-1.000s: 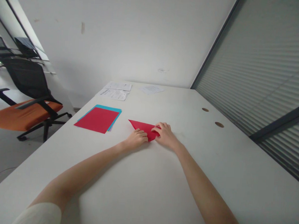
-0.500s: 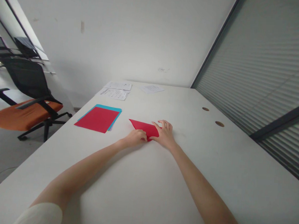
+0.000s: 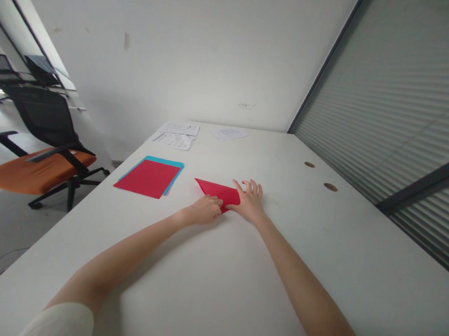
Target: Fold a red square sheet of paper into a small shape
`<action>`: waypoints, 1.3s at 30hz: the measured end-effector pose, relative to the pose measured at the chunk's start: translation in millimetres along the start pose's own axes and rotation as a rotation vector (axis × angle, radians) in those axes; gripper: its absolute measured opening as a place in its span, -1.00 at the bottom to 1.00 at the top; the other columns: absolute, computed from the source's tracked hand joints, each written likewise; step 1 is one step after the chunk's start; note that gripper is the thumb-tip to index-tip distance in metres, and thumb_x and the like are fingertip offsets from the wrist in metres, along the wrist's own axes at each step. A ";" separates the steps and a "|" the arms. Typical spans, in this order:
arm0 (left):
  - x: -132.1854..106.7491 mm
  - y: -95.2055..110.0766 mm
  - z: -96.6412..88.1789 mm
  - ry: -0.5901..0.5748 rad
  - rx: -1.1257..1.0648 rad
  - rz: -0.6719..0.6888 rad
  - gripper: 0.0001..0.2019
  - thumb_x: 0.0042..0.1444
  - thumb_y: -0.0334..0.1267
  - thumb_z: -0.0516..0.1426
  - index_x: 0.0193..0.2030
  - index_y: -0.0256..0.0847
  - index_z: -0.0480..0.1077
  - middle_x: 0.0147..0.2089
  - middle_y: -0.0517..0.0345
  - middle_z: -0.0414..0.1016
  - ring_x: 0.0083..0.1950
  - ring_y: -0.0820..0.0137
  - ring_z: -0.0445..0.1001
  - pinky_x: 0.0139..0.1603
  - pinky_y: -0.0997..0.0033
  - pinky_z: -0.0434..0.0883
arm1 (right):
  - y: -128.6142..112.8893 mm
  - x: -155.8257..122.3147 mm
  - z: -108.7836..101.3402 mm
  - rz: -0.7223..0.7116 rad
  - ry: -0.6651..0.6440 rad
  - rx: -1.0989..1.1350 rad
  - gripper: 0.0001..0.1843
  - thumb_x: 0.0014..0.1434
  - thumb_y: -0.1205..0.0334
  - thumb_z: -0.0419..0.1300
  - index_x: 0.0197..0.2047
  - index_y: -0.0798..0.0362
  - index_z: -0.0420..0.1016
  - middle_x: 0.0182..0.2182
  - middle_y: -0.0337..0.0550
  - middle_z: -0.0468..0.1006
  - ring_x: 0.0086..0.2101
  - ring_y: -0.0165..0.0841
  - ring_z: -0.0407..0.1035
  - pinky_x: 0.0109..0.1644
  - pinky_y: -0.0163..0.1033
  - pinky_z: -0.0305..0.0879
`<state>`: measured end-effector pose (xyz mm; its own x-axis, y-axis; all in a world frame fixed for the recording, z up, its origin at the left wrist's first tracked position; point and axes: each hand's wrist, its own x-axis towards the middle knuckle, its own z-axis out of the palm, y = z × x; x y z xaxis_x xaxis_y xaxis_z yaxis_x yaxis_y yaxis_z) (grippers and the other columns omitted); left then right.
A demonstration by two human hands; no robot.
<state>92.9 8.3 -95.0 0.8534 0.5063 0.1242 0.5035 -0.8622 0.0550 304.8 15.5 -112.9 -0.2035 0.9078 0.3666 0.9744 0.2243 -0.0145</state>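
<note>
A folded sheet of red paper (image 3: 218,189) lies on the white table in front of me, its pointed corner toward the left. My left hand (image 3: 204,210) rests on the near edge of the paper, fingers curled and pressed together on it; the fold under them is partly hidden. At the paper's right end is my right hand (image 3: 250,203), its fingers spread and raised, with the thumb touching the red sheet.
To the left lies a stack of coloured paper (image 3: 148,178), red on top with blue beneath. Printed sheets (image 3: 175,137) and another paper (image 3: 228,133) lie at the far end. Two round holes pierce the tabletop at right. An orange-seated chair (image 3: 39,171) stands left of the table.
My left fingers have shifted slightly and lie flatter on the red paper. The fingers of my right hand have spread and lifted a little. The paper stays nearly in place.
</note>
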 end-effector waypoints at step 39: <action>-3.7 -1.7 7.3 -0.024 -0.017 0.067 -0.71 0.13 -0.56 0.01 -0.18 -0.34 0.55 -0.06 -0.15 0.55 0.06 0.16 0.51 0.12 0.22 0.42 | -11.6 -3.2 16.8 -0.476 -0.125 0.130 -0.53 0.34 0.36 -0.07 0.24 -0.01 0.41 0.26 -0.15 0.39 0.29 -0.04 0.08 0.34 0.22 -0.03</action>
<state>89.8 8.1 -102.8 0.8880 0.4479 0.1042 0.4433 -0.8940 0.0646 292.5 15.9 -129.5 -0.6394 0.7283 0.2465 0.7529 0.6581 0.0087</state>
